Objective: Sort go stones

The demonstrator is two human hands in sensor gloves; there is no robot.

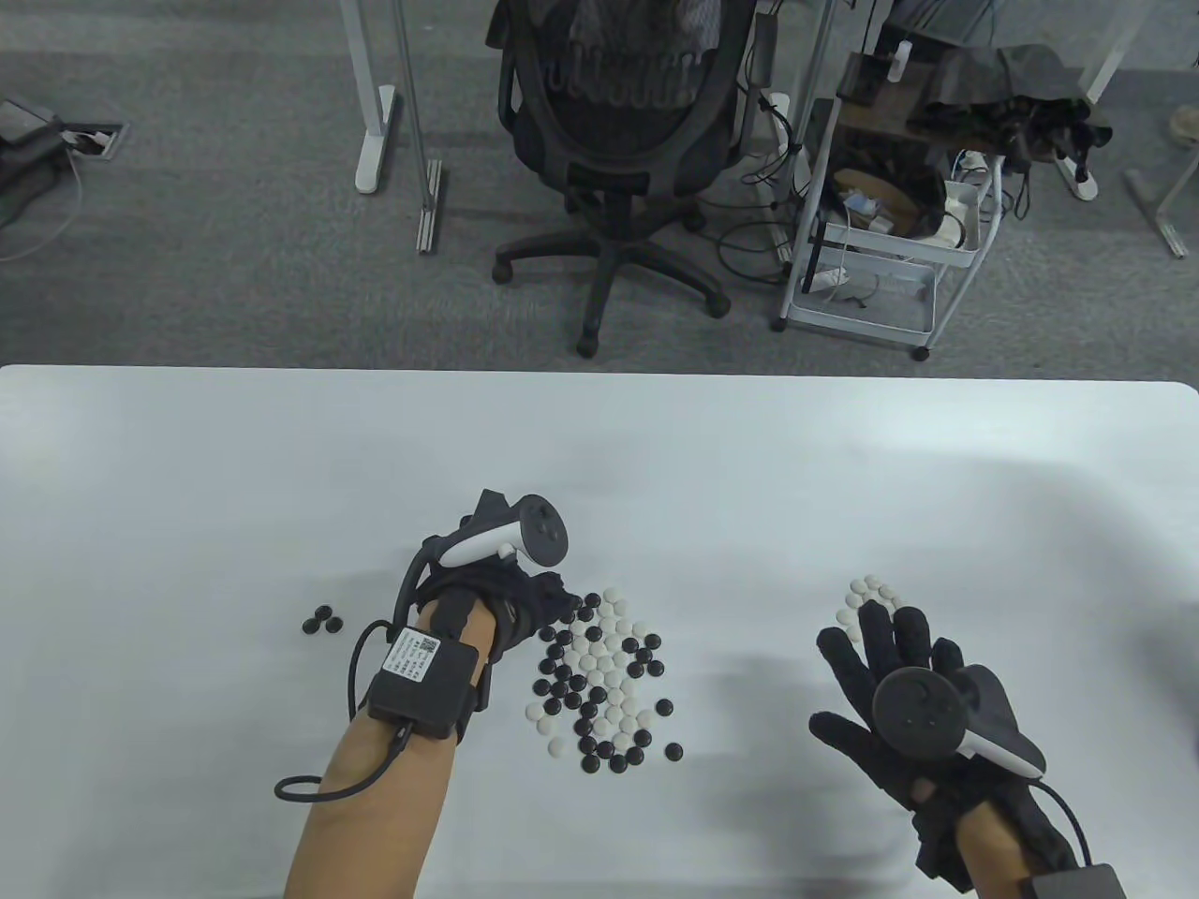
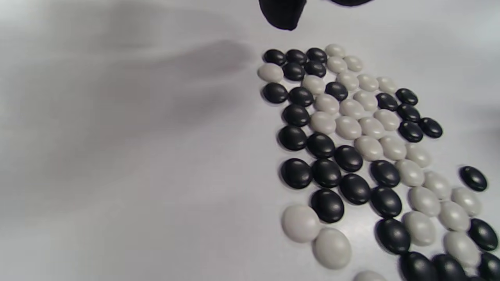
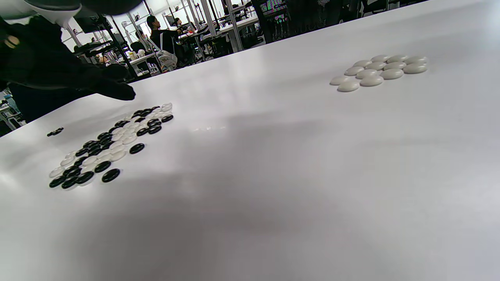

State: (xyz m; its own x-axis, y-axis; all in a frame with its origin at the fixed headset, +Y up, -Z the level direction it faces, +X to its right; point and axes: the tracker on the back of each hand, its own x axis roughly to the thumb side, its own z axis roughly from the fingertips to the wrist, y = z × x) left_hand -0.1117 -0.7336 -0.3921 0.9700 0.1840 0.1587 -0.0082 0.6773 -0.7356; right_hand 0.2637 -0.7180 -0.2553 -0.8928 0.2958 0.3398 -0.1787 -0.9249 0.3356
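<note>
A mixed pile of black and white Go stones [image 1: 604, 676] lies at the table's middle; it also shows in the left wrist view [image 2: 351, 156] and the right wrist view [image 3: 113, 144]. Three black stones [image 1: 321, 621] sit apart to the left. A small group of white stones [image 1: 871, 594] lies to the right and shows in the right wrist view [image 3: 379, 71]. My left hand [image 1: 559, 602] reaches with bent fingers to the pile's far left edge; one fingertip [image 2: 283, 15] hangs just beyond the stones. My right hand [image 1: 876, 637] is spread flat, its fingertips just short of the white group.
The white table [image 1: 187, 487] has its far edge [image 1: 599, 371] beyond the stones. Past it stand an office chair [image 1: 618, 140] and a white cart [image 1: 880, 234]. A cable [image 1: 318, 787] trails from my left wrist.
</note>
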